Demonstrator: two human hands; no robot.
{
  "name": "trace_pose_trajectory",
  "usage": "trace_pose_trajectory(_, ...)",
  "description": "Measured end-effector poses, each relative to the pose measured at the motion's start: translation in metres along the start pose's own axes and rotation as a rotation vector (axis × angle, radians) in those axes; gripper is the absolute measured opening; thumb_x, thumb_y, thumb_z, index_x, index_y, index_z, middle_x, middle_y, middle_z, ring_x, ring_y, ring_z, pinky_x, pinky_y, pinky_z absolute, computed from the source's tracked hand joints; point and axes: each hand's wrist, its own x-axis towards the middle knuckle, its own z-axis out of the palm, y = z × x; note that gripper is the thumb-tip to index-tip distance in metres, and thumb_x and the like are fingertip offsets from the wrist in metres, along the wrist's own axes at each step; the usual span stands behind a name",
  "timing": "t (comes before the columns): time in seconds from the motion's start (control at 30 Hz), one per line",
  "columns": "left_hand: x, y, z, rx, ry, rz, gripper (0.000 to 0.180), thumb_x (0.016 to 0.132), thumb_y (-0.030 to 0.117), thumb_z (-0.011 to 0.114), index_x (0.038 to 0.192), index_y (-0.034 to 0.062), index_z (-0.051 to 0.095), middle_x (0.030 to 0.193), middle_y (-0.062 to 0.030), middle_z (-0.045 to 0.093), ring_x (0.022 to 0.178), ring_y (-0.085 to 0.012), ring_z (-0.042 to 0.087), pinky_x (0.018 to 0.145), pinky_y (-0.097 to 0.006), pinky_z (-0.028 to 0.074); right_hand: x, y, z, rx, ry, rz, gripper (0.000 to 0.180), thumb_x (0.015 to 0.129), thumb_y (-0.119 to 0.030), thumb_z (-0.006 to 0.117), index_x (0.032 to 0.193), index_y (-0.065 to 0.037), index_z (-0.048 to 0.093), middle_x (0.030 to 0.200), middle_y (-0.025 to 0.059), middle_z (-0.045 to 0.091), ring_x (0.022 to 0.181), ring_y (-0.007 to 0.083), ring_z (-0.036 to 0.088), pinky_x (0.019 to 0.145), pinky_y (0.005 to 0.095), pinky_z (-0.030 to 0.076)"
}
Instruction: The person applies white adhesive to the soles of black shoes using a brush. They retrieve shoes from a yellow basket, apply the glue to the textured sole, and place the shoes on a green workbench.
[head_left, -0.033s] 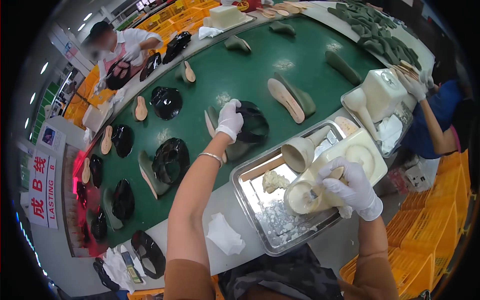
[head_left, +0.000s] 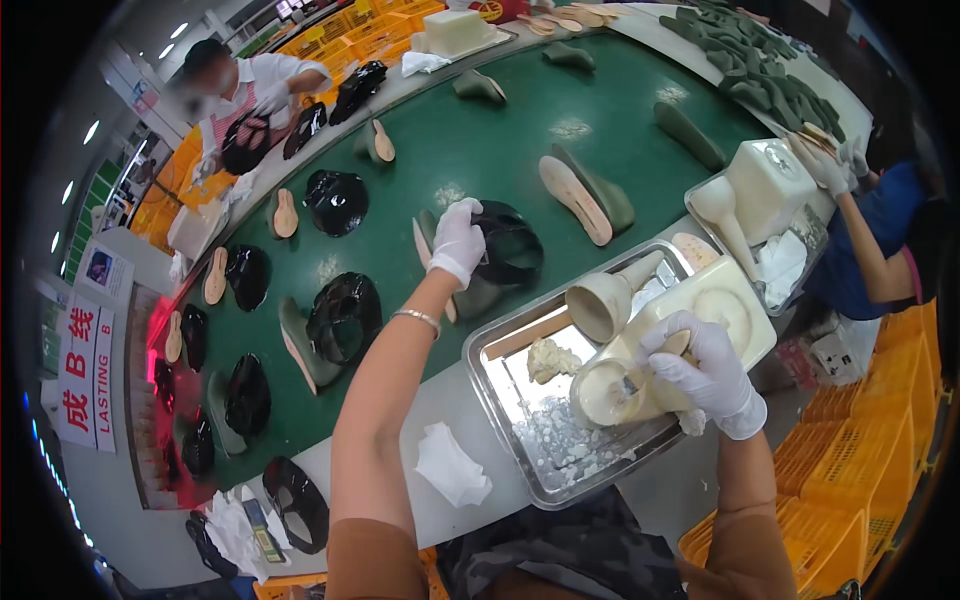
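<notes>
My left hand (head_left: 458, 242), in a white glove, is closed on the edge of a shiny black shoe upper (head_left: 518, 248) over the green work surface. Partly hidden beneath it is a green shoe last (head_left: 478, 298). My right hand (head_left: 705, 370), also gloved, grips a brush by its wooden handle (head_left: 677, 343). The brush's tip dips into a round cup of whitish paste (head_left: 604, 392), joined to a cream plastic container (head_left: 722, 312). Both stand in a metal tray (head_left: 515, 452), where a lump of paste (head_left: 552, 360) and an empty beige cup (head_left: 598, 308) lie.
More green lasts (head_left: 592, 190) with tan insoles and black uppers (head_left: 345, 318) are spread over the green surface (head_left: 480, 140). A crumpled white cloth (head_left: 452, 468) lies left of the tray. Co-workers are at far left and right. Orange crates (head_left: 820, 470) stand at lower right.
The whole view has shifted very slightly. Both my hands keep hold of the same things, and the brush tip is still in the cup.
</notes>
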Motion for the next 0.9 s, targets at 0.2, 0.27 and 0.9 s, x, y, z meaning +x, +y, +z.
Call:
trace_pose_trajectory(0.2, -0.118, -0.024, -0.120, -0.115, -0.135, -0.154, 0.031, 0.081, -0.005, 0.048, 0.111, -0.0026, 0.056, 0.105, -0.0147, 0.062, 0.103, -0.0233, 0.060, 0.093, -0.032, 0.044, -0.003, 0.005, 0.002, 0.022, 0.031, 0.019, 0.013, 0.086, -0.007, 0.063, 0.095, -0.001, 0.057, 0.082, 0.0022, 0.062, 0.070, 0.0080, 0.057, 0.065, 0.0218, 0.047)
trace_pose_trajectory(0.27, -0.177, -0.039, -0.174, -0.069, -0.078, -0.265, 0.032, 0.080, -0.003, 0.050, 0.111, -0.0012, 0.057, 0.106, -0.0163, 0.063, 0.102, -0.0288, 0.061, 0.092, -0.035, 0.045, -0.005, 0.010, 0.004, 0.064, 0.086, 0.016, 0.011, 0.087, -0.007, 0.061, 0.095, -0.003, 0.056, 0.083, 0.0022, 0.061, 0.069, 0.0072, 0.056, 0.063, 0.0211, 0.046)
trace_pose_trajectory(0.9, -0.426, -0.015, -0.367, 0.767, -0.193, -0.744, 0.038, 0.077, 0.005, 0.058, 0.115, 0.0088, 0.054, 0.100, -0.0151, 0.054, 0.094, -0.0351, 0.055, 0.079, -0.042, 0.046, 0.002, 0.027, 0.001, -0.059, 0.136, -0.024, 0.013, 0.094, -0.015, 0.051, 0.103, -0.006, 0.055, 0.089, 0.0030, 0.058, 0.065, 0.0055, 0.050, 0.059, 0.0164, 0.040)
